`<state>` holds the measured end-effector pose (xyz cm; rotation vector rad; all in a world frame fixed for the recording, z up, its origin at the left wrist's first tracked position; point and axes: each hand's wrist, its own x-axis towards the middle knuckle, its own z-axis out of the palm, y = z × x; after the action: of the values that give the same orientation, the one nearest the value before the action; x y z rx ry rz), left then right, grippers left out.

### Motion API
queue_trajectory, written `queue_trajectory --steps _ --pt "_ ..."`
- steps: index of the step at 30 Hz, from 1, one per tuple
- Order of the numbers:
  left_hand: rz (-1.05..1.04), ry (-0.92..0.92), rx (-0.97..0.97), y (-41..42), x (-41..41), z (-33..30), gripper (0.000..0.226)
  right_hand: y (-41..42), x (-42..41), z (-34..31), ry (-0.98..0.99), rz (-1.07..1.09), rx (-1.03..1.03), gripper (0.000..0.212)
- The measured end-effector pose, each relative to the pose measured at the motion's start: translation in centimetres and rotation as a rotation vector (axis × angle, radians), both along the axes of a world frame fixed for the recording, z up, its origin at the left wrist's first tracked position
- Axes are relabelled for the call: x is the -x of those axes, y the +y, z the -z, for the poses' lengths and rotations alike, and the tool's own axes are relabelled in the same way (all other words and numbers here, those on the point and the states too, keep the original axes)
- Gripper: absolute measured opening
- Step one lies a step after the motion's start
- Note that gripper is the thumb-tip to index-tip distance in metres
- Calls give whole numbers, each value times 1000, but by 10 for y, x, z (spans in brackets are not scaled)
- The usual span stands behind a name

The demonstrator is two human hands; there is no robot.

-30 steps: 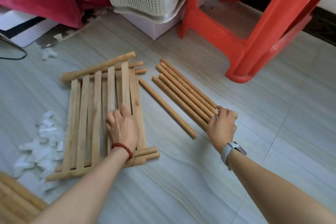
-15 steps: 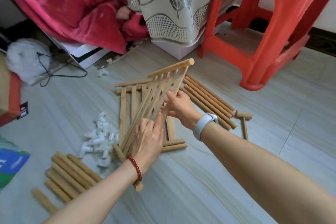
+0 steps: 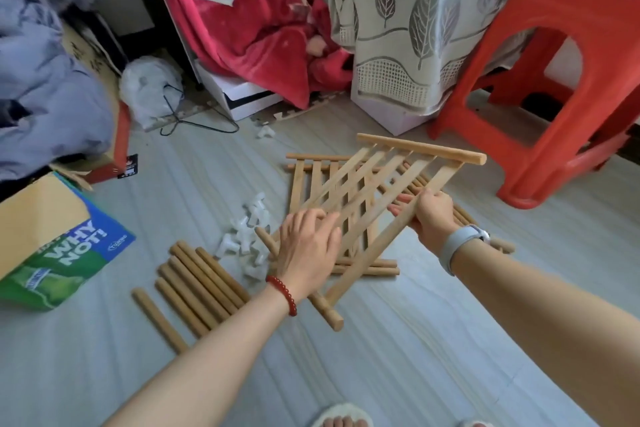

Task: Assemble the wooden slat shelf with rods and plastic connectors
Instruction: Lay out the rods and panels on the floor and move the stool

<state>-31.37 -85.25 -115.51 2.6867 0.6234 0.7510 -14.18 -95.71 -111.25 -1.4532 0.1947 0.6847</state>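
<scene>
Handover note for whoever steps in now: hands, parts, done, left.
Left hand: fingers lie on the slats of the lifted slat panel.
Right hand: grips that panel's right edge, holding it tilted above the floor.
Second slat panel lies flat on the floor beneath.
Loose rods lie left of it, more partly hidden behind the lifted panel; plastic connectors are piled between.
Done: two panels built.
Left: no connectors fitted on either panel yet; joining with rods remains.

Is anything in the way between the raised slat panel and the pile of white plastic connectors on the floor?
Nothing visible blocks it. The slat panel is held above the floor by both hands, and the plastic connectors lie openly just beyond the left hand.
</scene>
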Motion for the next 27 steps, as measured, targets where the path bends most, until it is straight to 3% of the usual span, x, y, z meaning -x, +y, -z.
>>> queue_trajectory --steps 5,10,13,15,19,21,24,27 --pt "-470 -31 361 47 57 35 32 12 1 21 54 116 15 33" --pt "-410 626 618 93 71 113 54 25 -4 58 113 159 48 28" --pt "-344 790 611 109 64 151 58 19 -11 90 178 164 37 27" --pt "-346 786 556 113 63 172 49 12 -15 113 215 168 17 24" --pt "-490 529 565 113 69 193 19 7 -24 148 275 229 1 24" --pt "-479 486 576 109 72 194 9 7 -24 160 300 238 6 23" --pt "-394 573 559 103 75 193 30 7 -19 173 298 216 151 18" --pt "-453 664 509 100 68 188 44 1 -12 185 286 120 369 10"
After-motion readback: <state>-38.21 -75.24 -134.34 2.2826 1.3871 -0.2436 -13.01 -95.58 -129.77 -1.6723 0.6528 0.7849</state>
